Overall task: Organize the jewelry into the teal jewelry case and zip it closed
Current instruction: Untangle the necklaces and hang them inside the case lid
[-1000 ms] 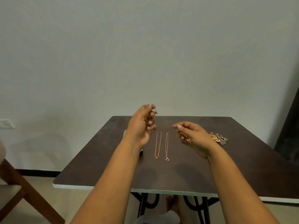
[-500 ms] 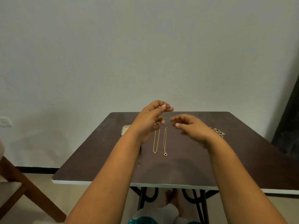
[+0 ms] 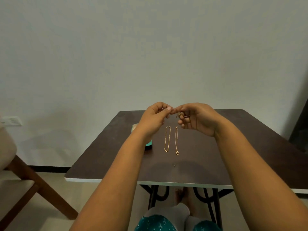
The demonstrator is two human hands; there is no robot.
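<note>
Above the dark table (image 3: 250, 147) my left hand (image 3: 155, 119) and my right hand (image 3: 196, 119) meet fingertip to fingertip. Between them they pinch a small gold earring (image 3: 179, 115), of which only a glint shows by my right fingers. Two gold chains lie side by side on the table below my hands: a beaded one (image 3: 167, 139) on the left, and a thin one with a ring pendant (image 3: 177, 140) on the right. The teal jewelry case (image 3: 148, 145) sits left of the chains, mostly hidden under my left forearm.
A tiny loose piece (image 3: 174, 165) lies on the table nearer the front edge. A wooden chair (image 3: 25, 180) stands at the left beside the table. My knees show under the table's front edge. A wall socket (image 3: 11, 120) is on the left wall.
My hands have come together from apart and risen a little; their fingertips now touch around the earring. The view has tilted down slightly, and the pile of jewelry at the right is now behind my right hand.
</note>
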